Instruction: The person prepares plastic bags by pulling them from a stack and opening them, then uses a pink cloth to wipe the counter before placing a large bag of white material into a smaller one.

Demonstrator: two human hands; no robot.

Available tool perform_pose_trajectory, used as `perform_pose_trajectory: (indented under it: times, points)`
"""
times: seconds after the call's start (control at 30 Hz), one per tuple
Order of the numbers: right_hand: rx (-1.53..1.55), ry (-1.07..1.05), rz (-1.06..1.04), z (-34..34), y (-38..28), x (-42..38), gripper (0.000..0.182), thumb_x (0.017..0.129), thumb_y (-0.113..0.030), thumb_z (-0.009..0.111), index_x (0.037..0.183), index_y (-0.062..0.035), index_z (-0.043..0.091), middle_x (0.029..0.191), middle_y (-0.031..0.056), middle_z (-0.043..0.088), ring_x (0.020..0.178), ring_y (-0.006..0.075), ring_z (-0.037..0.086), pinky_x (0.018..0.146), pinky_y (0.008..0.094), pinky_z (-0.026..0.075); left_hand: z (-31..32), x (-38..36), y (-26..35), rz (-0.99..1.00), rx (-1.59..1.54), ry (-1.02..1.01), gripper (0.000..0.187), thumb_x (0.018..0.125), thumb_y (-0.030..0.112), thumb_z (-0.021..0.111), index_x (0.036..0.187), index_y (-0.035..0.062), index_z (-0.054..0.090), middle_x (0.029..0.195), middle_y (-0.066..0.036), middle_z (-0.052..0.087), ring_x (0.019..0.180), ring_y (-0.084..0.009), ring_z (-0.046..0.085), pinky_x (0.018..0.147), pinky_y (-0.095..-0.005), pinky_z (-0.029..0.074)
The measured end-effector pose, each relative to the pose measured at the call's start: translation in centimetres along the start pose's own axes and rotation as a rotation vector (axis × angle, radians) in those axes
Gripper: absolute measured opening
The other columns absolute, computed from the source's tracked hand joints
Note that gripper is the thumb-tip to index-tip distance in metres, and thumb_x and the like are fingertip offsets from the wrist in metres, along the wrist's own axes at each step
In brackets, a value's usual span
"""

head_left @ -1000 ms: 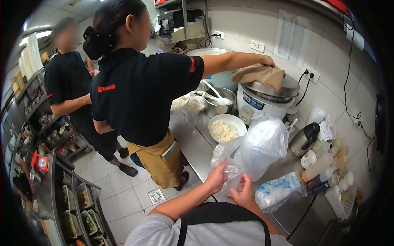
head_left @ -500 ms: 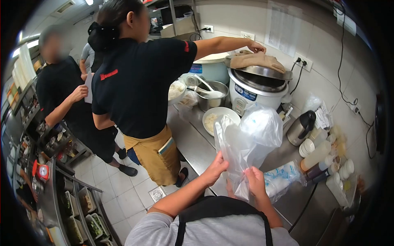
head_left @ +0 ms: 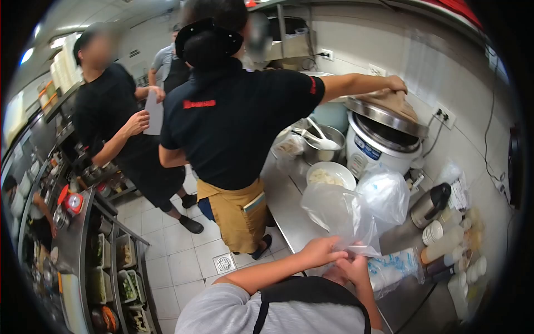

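A clear plastic bag (head_left: 336,214) hangs out in front of me over the steel counter. My left hand (head_left: 324,250) is closed on its near edge, fingers pinched together. Close beside it, my right hand (head_left: 356,269) also pinches the bag's near edge. Just beyond the bag is a white bowl (head_left: 346,171) with pale food in it, perhaps rice, its front partly covered by the film. A bundled clear bag with blue print (head_left: 384,192) stands right of the bowl. Near my right hand lies a packet of plastic bags (head_left: 395,270).
A co-worker's hand (head_left: 396,83) holds a cloth on the tilted lid (head_left: 384,114) of a rice cooker (head_left: 361,146). Left of it is a metal pot (head_left: 328,150) with a ladle. A thermos jug (head_left: 429,205) and sauce bottles (head_left: 442,247) line the right. Another person holds a paper (head_left: 153,114).
My hands have come closer together at the bag's near edge, and the bag has spread wider and lower. The view has swung left. The co-worker's hand remains at the cooker lid.
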State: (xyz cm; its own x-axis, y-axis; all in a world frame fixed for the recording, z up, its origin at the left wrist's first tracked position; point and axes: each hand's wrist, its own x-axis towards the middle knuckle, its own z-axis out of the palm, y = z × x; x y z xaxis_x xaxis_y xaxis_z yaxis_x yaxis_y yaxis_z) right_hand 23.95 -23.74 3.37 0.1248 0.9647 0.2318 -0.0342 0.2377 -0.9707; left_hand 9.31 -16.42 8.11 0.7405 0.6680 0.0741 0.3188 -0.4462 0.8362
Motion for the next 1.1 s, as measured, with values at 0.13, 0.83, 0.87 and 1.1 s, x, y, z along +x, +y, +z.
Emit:
perform_pose_trajectory:
  times: [0.13,0.83,0.87,1.1]
  points:
    - [-0.121,0.155,0.187,-0.5,0.4,-0.5,0.035,0.072,-0.016,0.063,0.098,0.0025,0.049,0.088,0.0075,0.054,0.08,0.0144,0.051,0.069,0.0274,0.042,0.2,0.3,-1.7,0.124,-0.168,0.031,0.031,0.078,0.029,0.053,0.099,0.0065,0.053,0.085,-0.015,0.058,0.079,-0.0273,0.056,0.069,-0.0329,0.042]
    - [0.494,0.102,0.146,-2.5,-2.0,-0.3,0.023,0.077,-0.014,0.057,0.094,0.0022,0.055,0.088,0.0049,0.057,0.081,0.0118,0.052,0.073,0.0258,0.041,-1.9,0.3,-2.9,-0.058,-0.214,-0.016,0.02,0.08,0.015,0.053,0.095,0.0011,0.054,0.079,-0.002,0.058,0.073,-0.0072,0.049,0.066,-0.0239,0.042]
    - [0.492,0.069,0.17,-2.9,-2.1,-0.3,0.024,0.077,-0.014,0.057,0.094,0.0023,0.055,0.089,0.0051,0.056,0.082,0.0121,0.052,0.074,0.0263,0.041,-2.0,0.2,-2.8,-0.057,-0.201,-0.035,0.02,0.08,0.015,0.053,0.095,0.0012,0.054,0.079,-0.002,0.058,0.073,-0.0073,0.049,0.066,-0.0239,0.042]
    - [0.15,0.167,0.249,-2.4,-1.0,-0.1,0.017,0.076,-0.007,0.056,0.091,0.0003,0.057,0.081,0.0016,0.058,0.073,0.0079,0.053,0.067,0.0216,0.042,-1.7,-0.1,-2.5,-0.004,-0.134,0.031,0.021,0.077,0.015,0.057,0.091,0.0015,0.052,0.069,-0.003,0.052,0.064,-0.0072,0.046,0.059,-0.0214,0.039]
